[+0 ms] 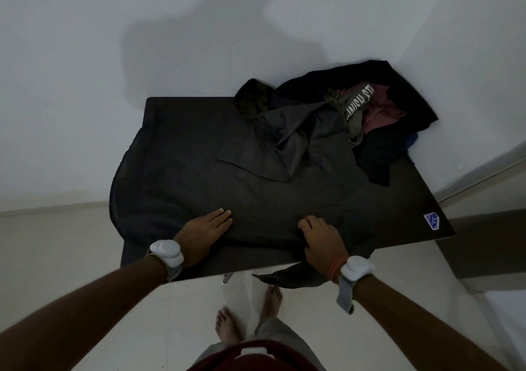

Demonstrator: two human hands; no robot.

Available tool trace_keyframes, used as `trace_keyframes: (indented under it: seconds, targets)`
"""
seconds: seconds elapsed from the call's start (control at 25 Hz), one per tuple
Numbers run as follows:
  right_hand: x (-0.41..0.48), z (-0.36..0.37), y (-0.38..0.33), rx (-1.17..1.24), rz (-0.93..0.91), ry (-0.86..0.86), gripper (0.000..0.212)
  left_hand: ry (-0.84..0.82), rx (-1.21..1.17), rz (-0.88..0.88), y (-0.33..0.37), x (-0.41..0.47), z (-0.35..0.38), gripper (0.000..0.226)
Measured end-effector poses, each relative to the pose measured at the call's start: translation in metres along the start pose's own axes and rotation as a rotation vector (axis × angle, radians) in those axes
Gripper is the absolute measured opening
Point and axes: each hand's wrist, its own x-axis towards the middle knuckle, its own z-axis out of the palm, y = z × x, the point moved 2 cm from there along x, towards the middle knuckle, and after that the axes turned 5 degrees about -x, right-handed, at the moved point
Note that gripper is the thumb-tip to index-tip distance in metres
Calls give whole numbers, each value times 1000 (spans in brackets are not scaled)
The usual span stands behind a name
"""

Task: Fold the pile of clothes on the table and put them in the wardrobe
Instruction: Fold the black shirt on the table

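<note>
A dark brown rectangular tabletop (412, 200) with a smooth matte face fills the middle of the frame, set against a plain white wall. Most of it is covered by a large dark grey garment (227, 185) of thin, soft cloth. It is spread nearly flat with faint creases; its left side curves over the tabletop's left edge, and a pointed corner hangs off the near edge at lower centre. At the upper right of the frame, on the far right corner of the tabletop, sits the crumpled pile of clothes (355, 114): black, olive, dusty pink and dark blue folds, plus a grey-green piece with white block lettering. One grey piece trails from the pile onto the spread garment. The left hand (203, 232) lies flat on the garment near the front edge, its fingers (225, 215) straight and close together, pressing the cloth. The right hand (321, 239) is further right, its fingers (306, 224) curled and bunching the garment's near edge. A small blue-and-white sticker (431, 220) sits on the tabletop's near right corner.
</note>
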Motion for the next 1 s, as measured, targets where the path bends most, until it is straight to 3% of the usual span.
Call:
trace_keyframes:
  seconds: [0.16,0.32,0.48,0.56,0.68,0.8,1.0]
  targets:
    - [-8,4,11,18,222,-40,64,5,-49,-186,-21,-10,-8,85]
    - [-2,-15,11,113,209,41,42,116,-60,-100,-25,-22,-4,68]
    - [26,-42,-9,255,198,164,47,115,-53,-59,9,-15,3,89]
    - [36,-51,-18,260,188,211,48,146,-93,-169,18,-7,0,95]
    - [46,-60,-18,266,211,245,30,140,-157,-294,16,-1,-8,100]
    - [50,-62,-7,271,235,209,9,137,-79,-285,-4,-5,-13,68]
    - [46,-49,14,101,327,-85,42,161,-73,-410,-53,-23,-32,29]
